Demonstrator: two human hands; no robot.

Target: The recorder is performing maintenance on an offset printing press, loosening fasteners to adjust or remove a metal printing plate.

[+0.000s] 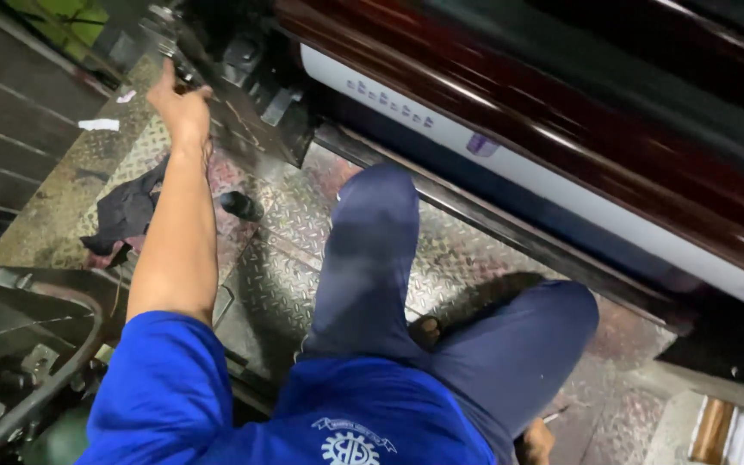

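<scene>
Steel tread-plate floor (303, 232) carries the crouching person, whose left hand (181, 108) stretches forward and closes around a metal machine part (165, 39), likely for support; the right hand is out of sight.

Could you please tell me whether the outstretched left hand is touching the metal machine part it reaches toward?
Touching. The head view shows the left hand with its fingers up against the dark metal machine part, no gap visible between them.
</scene>
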